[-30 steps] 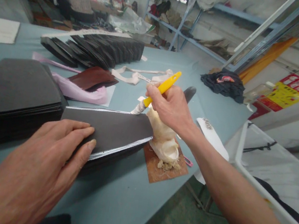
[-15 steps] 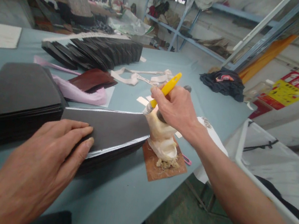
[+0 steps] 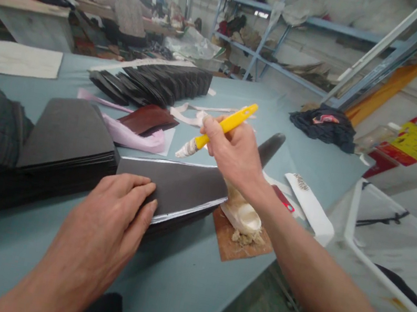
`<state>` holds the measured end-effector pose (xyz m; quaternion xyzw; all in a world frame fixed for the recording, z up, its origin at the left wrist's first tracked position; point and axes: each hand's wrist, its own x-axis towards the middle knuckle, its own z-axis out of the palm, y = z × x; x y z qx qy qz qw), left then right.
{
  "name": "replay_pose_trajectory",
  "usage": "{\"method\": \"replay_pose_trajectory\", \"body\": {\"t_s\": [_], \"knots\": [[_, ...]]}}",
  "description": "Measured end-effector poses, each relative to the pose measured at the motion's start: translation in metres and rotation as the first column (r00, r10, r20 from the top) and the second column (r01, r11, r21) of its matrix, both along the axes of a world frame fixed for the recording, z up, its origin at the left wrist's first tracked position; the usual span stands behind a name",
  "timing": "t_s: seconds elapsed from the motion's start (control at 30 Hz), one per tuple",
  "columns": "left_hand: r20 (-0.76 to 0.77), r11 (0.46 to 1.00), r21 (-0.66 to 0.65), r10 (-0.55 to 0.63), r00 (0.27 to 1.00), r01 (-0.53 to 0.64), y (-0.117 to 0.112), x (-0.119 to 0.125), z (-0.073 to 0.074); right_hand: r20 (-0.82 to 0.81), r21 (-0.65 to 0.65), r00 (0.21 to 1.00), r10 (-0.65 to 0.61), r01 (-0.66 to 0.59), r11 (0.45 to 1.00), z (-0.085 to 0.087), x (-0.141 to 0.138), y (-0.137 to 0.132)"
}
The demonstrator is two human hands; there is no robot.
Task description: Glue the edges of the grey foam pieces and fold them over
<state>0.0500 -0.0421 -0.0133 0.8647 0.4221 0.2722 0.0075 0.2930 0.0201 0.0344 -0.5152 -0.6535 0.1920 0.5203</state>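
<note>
My right hand (image 3: 235, 152) is closed around a yellow-handled brush (image 3: 221, 127) whose whitish tip hangs just above the far edge of a black cut piece (image 3: 183, 186). That piece tops a small stack with glue-white edges on the blue-grey table (image 3: 180, 279). My left hand (image 3: 107, 235) lies flat on the near end of the black piece, fingers stretched out and pressing it down. Under my right wrist sits a cream lump of dried glue (image 3: 241, 212) on a brown square pad (image 3: 242, 239).
A thick pile of black sheets (image 3: 64, 134) lies left. A fanned row of black pieces (image 3: 152, 83), pink fabric (image 3: 132, 135), brown leather (image 3: 146, 118) and white strips lie beyond. A dark cloth bundle (image 3: 323, 124) sits far right. The table edge drops to the floor on the right.
The brush went from the piece's far edge to the glue lump and has now risen back above that edge, further left. My head has turned, shifting the scene rightward. My left hand stays pressed down.
</note>
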Motion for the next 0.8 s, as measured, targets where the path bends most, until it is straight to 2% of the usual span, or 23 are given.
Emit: {"method": "replay_pose_trajectory", "body": {"t_s": [0.13,0.27,0.43,0.6,0.8], "knots": [[0.007,1.0,-0.014,-0.014,1.0,0.014,0.0,0.001,0.0,-0.002,-0.034,0.999,0.05,-0.051,0.998,-0.006,-0.021,0.005],[0.013,1.0,-0.02,-0.008,1.0,0.008,-0.001,0.002,-0.001,0.073,-0.05,0.997,0.002,0.002,0.999,-0.009,-0.026,0.003],[0.018,1.0,0.008,-0.01,1.0,0.01,-0.001,0.003,-0.002,0.149,-0.065,0.983,-0.105,0.116,0.991,-0.01,-0.004,-0.001],[0.012,1.0,-0.026,-0.006,1.0,0.006,0.001,0.003,-0.003,0.199,-0.067,0.955,-0.22,0.237,0.969,-0.006,0.02,-0.009],[-0.078,0.983,-0.18,-0.052,0.996,0.037,0.012,-0.008,0.008,0.071,0.04,0.97,-0.233,0.231,0.972,0.003,0.031,-0.044]]}}
